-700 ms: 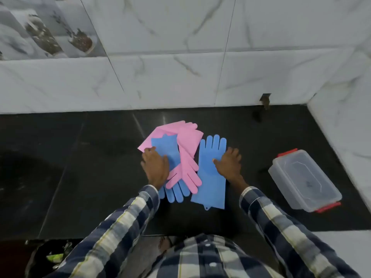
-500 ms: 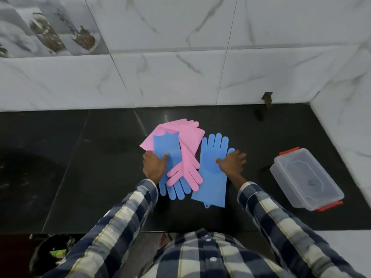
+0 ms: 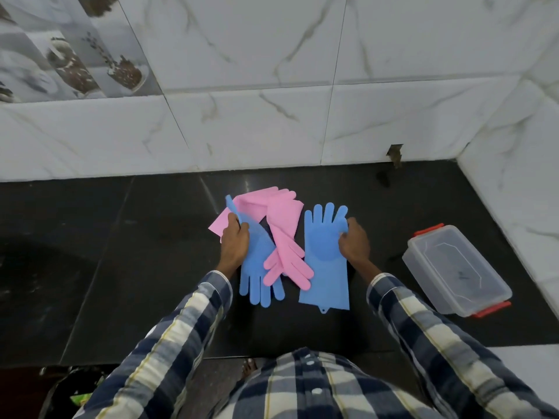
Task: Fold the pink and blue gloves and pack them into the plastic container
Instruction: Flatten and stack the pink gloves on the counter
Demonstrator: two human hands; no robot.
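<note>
1. Gripping the cuff end of one blue glove (image 3: 257,261), the left hand (image 3: 234,244) is sitting just left of the frame's centre, fingers curled round the glove's edge, which is standing up off the counter (image 3: 121,267) above the knuckles.
2. That glove's fingers are pointing toward the bottom of the frame, lying flat below the left hand.
3. The right hand (image 3: 354,246) is pinching the thumb side of the second blue glove (image 3: 325,261), fingers bent onto its right edge.
4. This second glove is lying flat at centre, fingers pointing toward the top of the frame, its cuff tab nearest the person.
5. The pink gloves (image 3: 281,234) are lying between the two blue ones; one is crossing over the left blue glove with fingers spreading toward lower centre, the other is resting behind it near the wall (image 3: 272,131).
6. The container (image 3: 456,270) is sitting at the right of the frame, well apart from the gloves, its clear lid on, red clips showing at both ends.
7. Checked sleeves (image 3: 423,322) are reaching in from the bottom of the frame.
</note>
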